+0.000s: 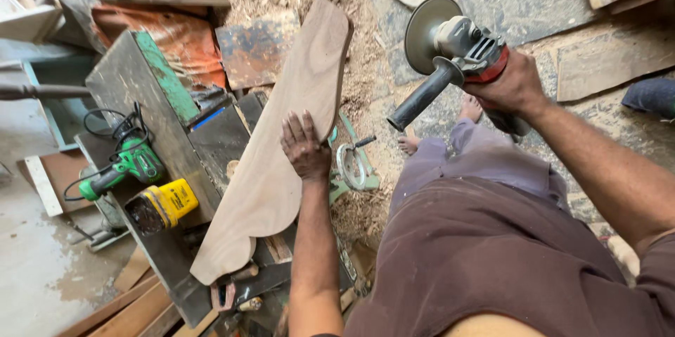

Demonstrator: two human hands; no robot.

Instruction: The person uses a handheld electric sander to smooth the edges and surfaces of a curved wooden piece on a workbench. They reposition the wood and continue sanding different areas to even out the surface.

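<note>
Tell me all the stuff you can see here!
Wooden board: one, light brown, curvy edge, lying on the workbench.
Workbench: one, dark with a green strip, left side.
Grinder: one, grey and red, black side handle, held in the air.
Green power tool: one, on the bench with a black cord.
Yellow tool: one, yellow and black, beside the board.
Sawdust: pale, spread over the floor.
Bare feet: two, on the floor.
Left hand: flat on the board.
Right hand: gripping the grinder.
</note>
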